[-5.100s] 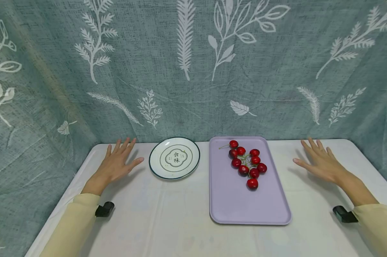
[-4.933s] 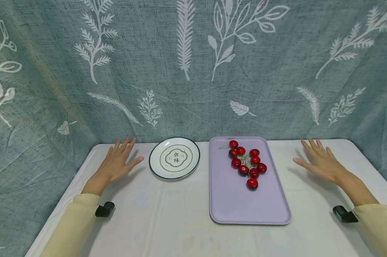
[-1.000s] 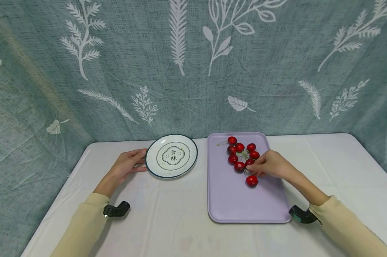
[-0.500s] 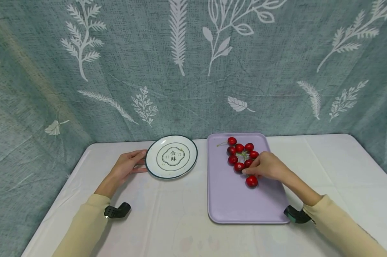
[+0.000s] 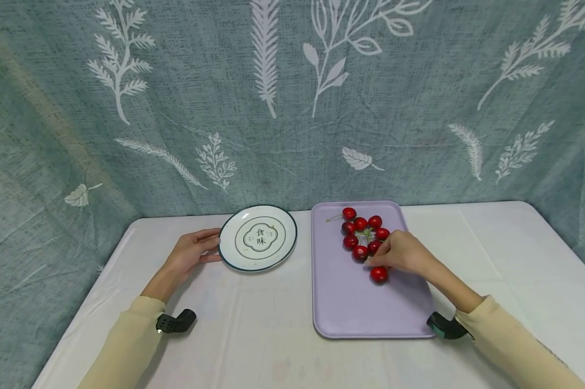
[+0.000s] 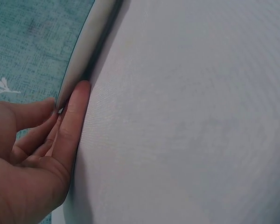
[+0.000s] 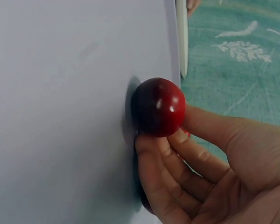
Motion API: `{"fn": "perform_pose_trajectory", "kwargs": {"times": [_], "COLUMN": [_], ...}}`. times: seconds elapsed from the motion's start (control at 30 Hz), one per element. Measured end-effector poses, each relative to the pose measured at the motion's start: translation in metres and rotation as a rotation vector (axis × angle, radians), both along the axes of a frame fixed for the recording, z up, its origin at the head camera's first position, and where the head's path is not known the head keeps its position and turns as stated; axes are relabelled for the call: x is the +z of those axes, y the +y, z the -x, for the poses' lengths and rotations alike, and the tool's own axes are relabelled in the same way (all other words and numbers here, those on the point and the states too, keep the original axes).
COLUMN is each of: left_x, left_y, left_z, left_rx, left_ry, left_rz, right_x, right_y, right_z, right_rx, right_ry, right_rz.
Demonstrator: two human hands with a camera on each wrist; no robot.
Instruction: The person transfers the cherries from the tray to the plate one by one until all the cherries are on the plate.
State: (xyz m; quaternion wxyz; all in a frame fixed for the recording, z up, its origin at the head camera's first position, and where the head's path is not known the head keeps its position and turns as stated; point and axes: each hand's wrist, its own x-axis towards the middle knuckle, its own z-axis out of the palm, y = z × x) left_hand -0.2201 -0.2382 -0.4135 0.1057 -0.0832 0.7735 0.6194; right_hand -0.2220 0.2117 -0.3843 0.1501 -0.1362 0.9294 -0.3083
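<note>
On the left, a white plate [image 5: 234, 237] with a dark blue rim and printed characters lies on the cloth. My left hand [image 5: 187, 254] holds its left edge; in the left wrist view the thumb [image 6: 37, 112] is at the rim and the fingers reach under it. Several red cherries [image 5: 349, 213] with green stems lie on a lilac tray [image 5: 341, 310]. Over the tray, my right hand [image 5: 406, 253] has thumb and fingers together at the stem end of the nearest cherry [image 7: 158, 107]. That cherry hides the fingertips in the right wrist view.
A white cloth [image 5: 253, 335] covers the table. Behind it hangs a green curtain [image 5: 292, 151] with white leaf prints. A black device [image 5: 176, 321] sits at the left wrist and another black device [image 5: 446, 326] at the right.
Both hands came from flat on the table to the plate and the cherries. Over the last second the right hand shifted slightly left; the left hand kept its place at the plate.
</note>
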Motion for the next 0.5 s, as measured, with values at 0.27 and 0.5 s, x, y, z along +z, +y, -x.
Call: {"fn": "perform_pose_trajectory", "kwargs": {"times": [0.27,0.5], "left_x": [0.0000,-0.0004], "left_y": [-0.0009,-0.0003], "left_z": [-0.0018,-0.0011], "left_rx": [-0.009,0.001], "left_ry": [0.009,0.008], "left_rz": [0.005,0.001], "right_x": [0.0011,0.0091], "right_y": [0.0010,0.0029], "right_z": [0.0002,-0.0017], "right_rx": [0.008,0.005], "right_ry": [-0.028,-0.052], "right_rz": [0.001,0.000]}}
